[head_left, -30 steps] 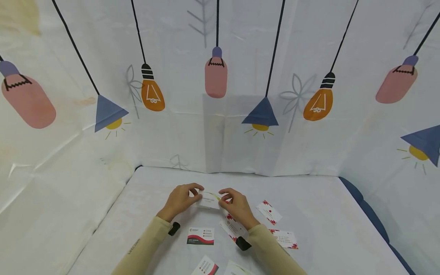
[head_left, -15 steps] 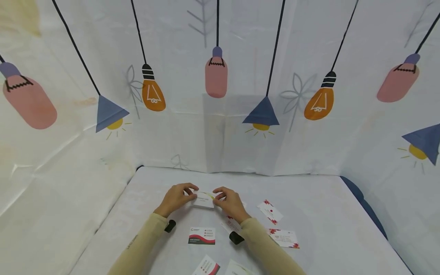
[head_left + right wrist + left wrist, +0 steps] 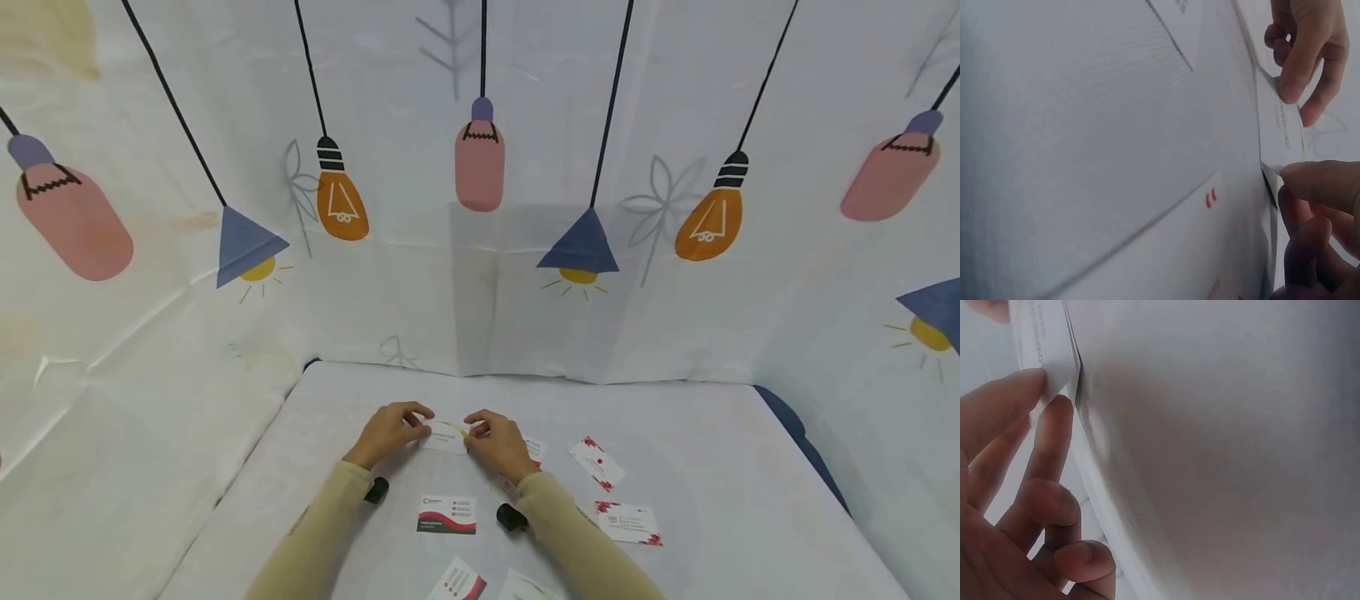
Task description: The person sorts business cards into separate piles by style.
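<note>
A white business card (image 3: pixel 447 436) with a yellow-green curve lies between my two hands near the back of the table. My left hand (image 3: pixel 386 435) pinches its left end between thumb and finger; in the left wrist view, a second edge shows just beneath the card (image 3: pixel 1054 344). My right hand (image 3: pixel 499 446) pinches the opposite end. From the right wrist, my thumb and a finger (image 3: pixel 1316 181) are seen at the card's corner. Partly behind the right hand lie a red-and-white card (image 3: pixel 536 449) and another card (image 3: pixel 507 490).
A card with a red and dark wave (image 3: pixel 446 515) lies in front of the hands. To the right are two red-leaf cards, one tilted (image 3: pixel 597 463), one nearly level (image 3: pixel 630 523). Two more, a red-edged card (image 3: pixel 457 582) and a white card (image 3: pixel 524 587), are cut off below.
Both hands have moved slightly left with the card, uncovering more of the red-and-white card by the right hand. The second edge below the held card no longer shows in the head view.
</note>
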The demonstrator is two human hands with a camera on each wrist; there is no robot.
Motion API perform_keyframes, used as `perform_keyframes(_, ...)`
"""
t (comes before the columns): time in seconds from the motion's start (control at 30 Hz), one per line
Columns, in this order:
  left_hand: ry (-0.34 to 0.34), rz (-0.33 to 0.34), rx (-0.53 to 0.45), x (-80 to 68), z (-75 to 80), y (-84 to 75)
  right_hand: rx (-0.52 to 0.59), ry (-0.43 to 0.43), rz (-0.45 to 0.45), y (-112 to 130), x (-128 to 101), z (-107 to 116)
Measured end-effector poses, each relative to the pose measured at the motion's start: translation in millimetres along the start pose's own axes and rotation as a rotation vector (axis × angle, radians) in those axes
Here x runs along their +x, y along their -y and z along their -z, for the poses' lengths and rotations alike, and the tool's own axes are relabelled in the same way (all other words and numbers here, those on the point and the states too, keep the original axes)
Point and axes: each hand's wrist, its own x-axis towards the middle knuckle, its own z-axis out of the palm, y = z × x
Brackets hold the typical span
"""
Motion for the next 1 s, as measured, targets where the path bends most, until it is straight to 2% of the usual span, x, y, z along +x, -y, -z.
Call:
perform_keyframes(0.37,0.003,0.013,0.099,2.3,-1.8,-6.4,-0.086,0.010,-0.019,2.0,2.7,1.0)
perform_keyframes(0.7,0.004,-0.009,0.219,6.7,-7.2,-2.2,-0.182,0.038,-0.043,4.6,3.8,-2.0)
perform_keyframes(1.0,0.013,-0.006,0.247,5.4,-9.9,-3.7,-0.211,0.043,-0.091,6.2,3.0,-6.1)
